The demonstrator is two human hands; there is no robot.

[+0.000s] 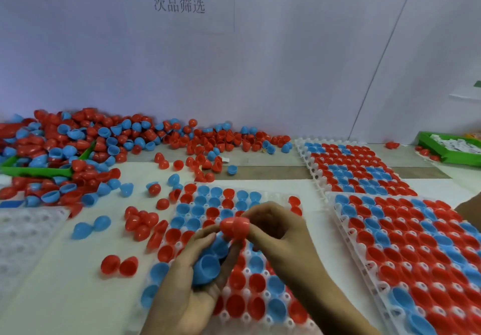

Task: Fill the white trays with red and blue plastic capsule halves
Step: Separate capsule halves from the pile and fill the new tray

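A red capsule half [234,228] is pinched by the right hand [276,233] above the centre tray [263,316]; blue halves [208,267] are cupped in the left hand [192,282]. Bare white tabletop [78,295] lies left of that tray.

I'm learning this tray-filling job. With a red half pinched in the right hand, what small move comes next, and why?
Probably lower the red capsule half pinched by the right hand into an empty pocket of the middle white tray; the left hand holds blue halves in reserve.
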